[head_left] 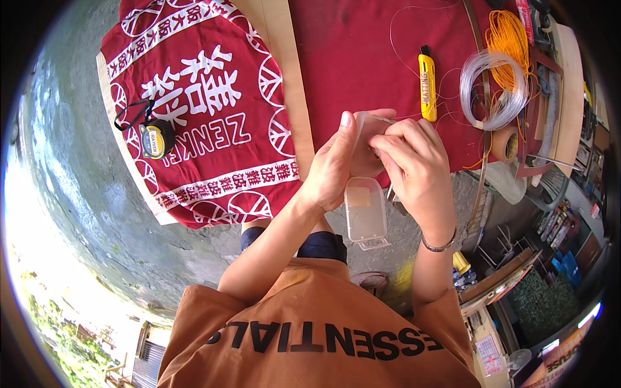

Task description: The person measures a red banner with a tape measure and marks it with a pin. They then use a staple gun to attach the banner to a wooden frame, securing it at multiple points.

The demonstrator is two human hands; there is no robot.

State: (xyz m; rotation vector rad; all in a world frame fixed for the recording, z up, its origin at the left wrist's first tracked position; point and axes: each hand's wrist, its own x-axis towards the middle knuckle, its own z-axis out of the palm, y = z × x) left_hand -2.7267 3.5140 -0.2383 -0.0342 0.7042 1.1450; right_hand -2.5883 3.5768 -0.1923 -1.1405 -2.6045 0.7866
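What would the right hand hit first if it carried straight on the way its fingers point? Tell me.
The right hand points left into the small clear plastic box, which it already touches; beyond that is the left hand. Depth is hard to judge.

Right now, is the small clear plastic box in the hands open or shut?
Open. The clear plastic box sits between the left hand and right hand, and its hinged lid hangs down, swung away.

Orange short-sleeve tee point(310, 323) w/ black block lettering, dark navy shorts point(317, 244), thin metal bracelet point(438, 246) on right wrist.
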